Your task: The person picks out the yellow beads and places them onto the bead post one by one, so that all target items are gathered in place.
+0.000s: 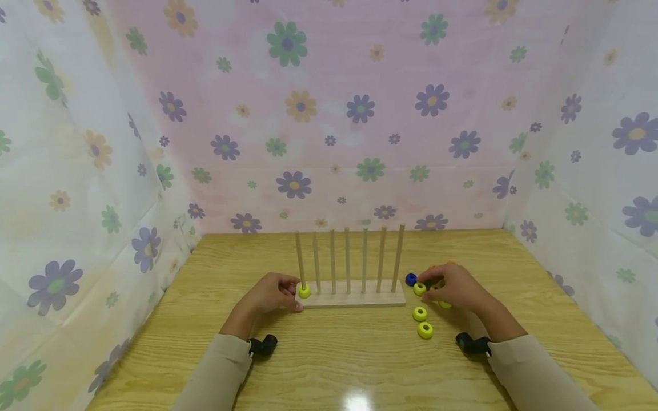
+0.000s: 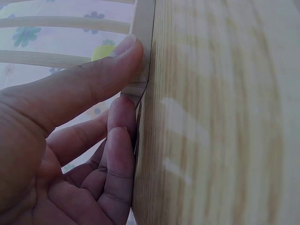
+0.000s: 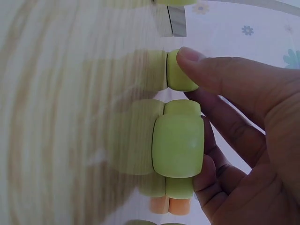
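A wooden peg stand, a flat base with several upright rods, stands on the table. Around its leftmost rod, down on the base, sits a yellow ring. My left hand holds the base's left end, thumb at the front and fingers at the end face. To the right of the stand, my right hand has thumb and index finger about another yellow ring, which rests on the table. A blue ring lies just left of those fingertips. More yellow rings lie beneath the right hand, partly hidden by it.
Two loose yellow rings, one nearer and one farther, lie in front of the right hand. Orange rings are behind it, mostly covered in the head view. Flowered cloth walls the table at the back and sides.
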The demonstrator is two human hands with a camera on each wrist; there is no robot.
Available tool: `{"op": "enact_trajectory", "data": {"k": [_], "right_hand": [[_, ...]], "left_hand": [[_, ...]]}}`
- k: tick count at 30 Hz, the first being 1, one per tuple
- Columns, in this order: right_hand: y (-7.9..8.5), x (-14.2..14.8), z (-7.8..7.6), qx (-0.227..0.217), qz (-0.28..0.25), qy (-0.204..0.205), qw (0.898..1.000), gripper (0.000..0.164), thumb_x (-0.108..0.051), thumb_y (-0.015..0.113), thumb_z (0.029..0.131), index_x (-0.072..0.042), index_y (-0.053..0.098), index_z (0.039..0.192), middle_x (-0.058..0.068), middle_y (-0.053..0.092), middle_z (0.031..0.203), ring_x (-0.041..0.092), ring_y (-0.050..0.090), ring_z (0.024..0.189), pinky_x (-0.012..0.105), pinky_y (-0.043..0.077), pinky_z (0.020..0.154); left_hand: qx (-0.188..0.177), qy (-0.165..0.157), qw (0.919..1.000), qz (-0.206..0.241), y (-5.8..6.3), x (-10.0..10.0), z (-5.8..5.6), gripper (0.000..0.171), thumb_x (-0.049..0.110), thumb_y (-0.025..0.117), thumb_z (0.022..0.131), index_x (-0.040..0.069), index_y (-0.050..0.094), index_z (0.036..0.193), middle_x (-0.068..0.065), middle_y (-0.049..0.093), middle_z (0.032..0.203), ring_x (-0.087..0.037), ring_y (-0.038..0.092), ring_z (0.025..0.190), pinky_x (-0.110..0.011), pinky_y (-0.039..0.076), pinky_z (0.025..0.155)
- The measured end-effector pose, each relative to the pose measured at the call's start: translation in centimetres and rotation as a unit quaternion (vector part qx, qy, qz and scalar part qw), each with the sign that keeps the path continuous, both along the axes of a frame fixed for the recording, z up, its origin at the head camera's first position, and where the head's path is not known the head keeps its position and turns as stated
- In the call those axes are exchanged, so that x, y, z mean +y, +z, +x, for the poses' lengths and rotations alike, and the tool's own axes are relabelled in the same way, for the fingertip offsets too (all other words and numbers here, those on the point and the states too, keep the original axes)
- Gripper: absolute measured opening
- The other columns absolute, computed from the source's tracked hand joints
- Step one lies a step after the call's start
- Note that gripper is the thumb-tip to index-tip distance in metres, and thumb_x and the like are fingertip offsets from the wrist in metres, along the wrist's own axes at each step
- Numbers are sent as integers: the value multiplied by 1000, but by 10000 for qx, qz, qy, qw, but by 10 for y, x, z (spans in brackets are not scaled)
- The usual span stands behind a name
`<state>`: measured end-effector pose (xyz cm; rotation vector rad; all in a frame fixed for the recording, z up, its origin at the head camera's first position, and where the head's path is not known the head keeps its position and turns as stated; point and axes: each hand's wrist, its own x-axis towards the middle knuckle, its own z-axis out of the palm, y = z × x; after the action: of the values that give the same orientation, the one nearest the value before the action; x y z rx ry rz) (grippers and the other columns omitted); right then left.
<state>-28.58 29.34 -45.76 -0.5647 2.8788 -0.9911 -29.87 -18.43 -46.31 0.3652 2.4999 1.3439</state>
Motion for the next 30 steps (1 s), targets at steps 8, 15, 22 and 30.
{"op": "enact_trajectory", "data": {"k": [8, 15, 22, 30], "right_hand": [[1, -6, 2, -122, 160, -115, 9997, 32, -25, 87, 86, -18, 78, 116, -4, 74, 107, 14, 64, 92, 34, 55, 78], [1, -7, 1, -145, 247, -143, 9995, 32, -23, 86, 87, -18, 78, 118, -5, 75, 108, 15, 65, 95, 35, 56, 80], [5, -9, 2, -61, 297, -144, 9994, 31, -25, 85, 87, -17, 78, 117, -5, 73, 105, 14, 65, 94, 36, 56, 80], [3, -5, 2, 113, 218, -119, 9996, 33, -26, 86, 87, -17, 77, 117, -4, 74, 105, 14, 66, 92, 31, 56, 75]], "left_hand": [[14, 13, 10000, -36, 0, 0, 0, 72, 13, 94, 76, 2, 63, 140, -9, 66, 106, -19, 62, 86, -30, 54, 78], [2, 68, 9999, -113, 1, 1, -1, 70, 13, 93, 76, 4, 64, 140, -8, 67, 106, -19, 62, 87, -30, 54, 78], [1, 129, 9999, -46, 1, -1, 0, 70, 13, 93, 76, 4, 64, 139, -8, 67, 106, -19, 63, 87, -31, 54, 78], [-15, 63, 10000, -28, -2, 0, -1, 70, 14, 94, 76, 5, 65, 139, -8, 67, 106, -19, 63, 88, -32, 54, 80]]}}
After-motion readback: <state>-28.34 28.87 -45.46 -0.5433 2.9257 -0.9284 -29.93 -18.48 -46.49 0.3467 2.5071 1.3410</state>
